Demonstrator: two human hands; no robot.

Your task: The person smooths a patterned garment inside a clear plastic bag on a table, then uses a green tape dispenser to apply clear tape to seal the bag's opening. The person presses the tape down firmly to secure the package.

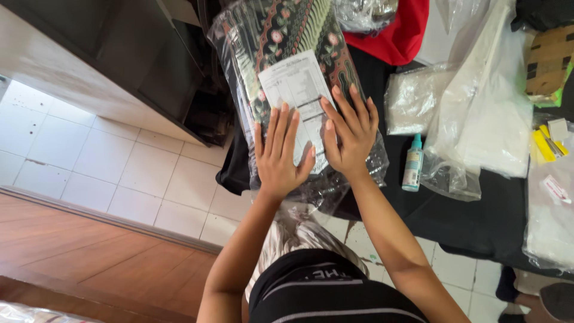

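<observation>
Both hands lie flat on a clear plastic bag point(286, 36) that holds folded patterned cloth in dark green, red and cream. A white printed paper sheet point(293, 84) lies on top of the bag, and the hands press on its near half. The left hand point(280, 154) has its fingers point(286, 122) straight and slightly spread, gripping nothing. The right hand point(350, 134) lies just beside it, its fingers point(345, 104) also open and fanned, palm down, its thumb touching the sheet's near right edge.

The bag sits at the left end of a tabletop point(478, 215) covered in black cloth. Its near end hangs over the tabletop's near edge, and its left side runs along the left edge, where the black cloth droops toward the floor. Left of that edge there is open white tiled floor point(119, 161), bounded far by a dark cabinet point(149, 54) and near by a wooden step point(78, 251).

To the right the room is tighter: a small spray bottle point(413, 164) with a teal cap stands near the right hand, with crumpled clear bags of white cloth point(484, 119) just beyond it. A red cloth point(394, 30) lies at the far side, touching the bag's far right corner.
</observation>
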